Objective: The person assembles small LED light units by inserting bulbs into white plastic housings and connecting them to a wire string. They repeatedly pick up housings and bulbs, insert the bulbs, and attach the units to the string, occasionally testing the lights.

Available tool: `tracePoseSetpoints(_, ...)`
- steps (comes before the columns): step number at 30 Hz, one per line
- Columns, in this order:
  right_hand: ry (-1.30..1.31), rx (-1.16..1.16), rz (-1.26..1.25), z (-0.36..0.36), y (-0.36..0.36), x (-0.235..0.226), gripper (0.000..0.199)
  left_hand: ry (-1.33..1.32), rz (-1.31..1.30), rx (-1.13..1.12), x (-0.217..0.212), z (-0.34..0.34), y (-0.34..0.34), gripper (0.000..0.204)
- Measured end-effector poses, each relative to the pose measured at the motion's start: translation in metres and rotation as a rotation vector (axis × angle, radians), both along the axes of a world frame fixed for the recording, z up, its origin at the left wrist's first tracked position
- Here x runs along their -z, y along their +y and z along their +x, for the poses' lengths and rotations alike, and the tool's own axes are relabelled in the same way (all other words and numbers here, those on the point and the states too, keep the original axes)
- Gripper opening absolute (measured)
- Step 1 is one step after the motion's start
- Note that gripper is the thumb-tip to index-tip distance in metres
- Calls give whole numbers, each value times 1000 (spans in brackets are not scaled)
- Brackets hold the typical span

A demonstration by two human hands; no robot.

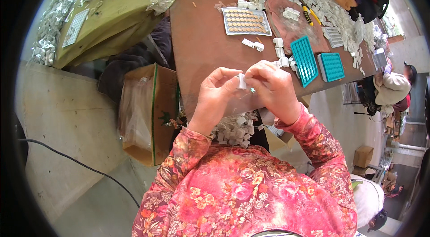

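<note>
We pinch a small white plastic piece (242,81) between both hands, left hand (215,96) and right hand (274,88) gripping its edges; it looks light, stiff, easily dropped. Beyond it, a grey tray (246,21) holds tan discs; two teal trays (316,61) lie right of that.

Hands: two, a left hand (215,96) and a right hand (273,87)
Small white part held between them: one (242,81)
Teal grid trays: two, one long (304,60), one square (332,67)
Grey tray of round tan pieces: one (246,21)
Cardboard box with plastic liner: one (150,114)
Yellow-handled tool: one (307,14)
Loose white parts on table: too many to count
</note>
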State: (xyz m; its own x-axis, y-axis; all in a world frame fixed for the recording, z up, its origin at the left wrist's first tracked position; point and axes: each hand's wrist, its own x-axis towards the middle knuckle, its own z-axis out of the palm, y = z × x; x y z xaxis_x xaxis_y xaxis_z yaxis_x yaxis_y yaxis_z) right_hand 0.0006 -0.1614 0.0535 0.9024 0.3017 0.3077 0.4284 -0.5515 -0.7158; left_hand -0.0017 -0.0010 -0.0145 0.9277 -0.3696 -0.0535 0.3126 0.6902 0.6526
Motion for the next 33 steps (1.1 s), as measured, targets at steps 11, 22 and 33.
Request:
tracePoseSetpoints(11,-131,-47,-60,2,0,5,8,-9,-10,14,3,1,1,19)
tracePoseSetpoints(22,-178,-86,-82,1,1,0,10,23,-19,-29,0,-1,0,21)
tracePoseSetpoints(33,-325,93,-667,65,-44,3,18,-36,124,-87,-17,-8,11,19)
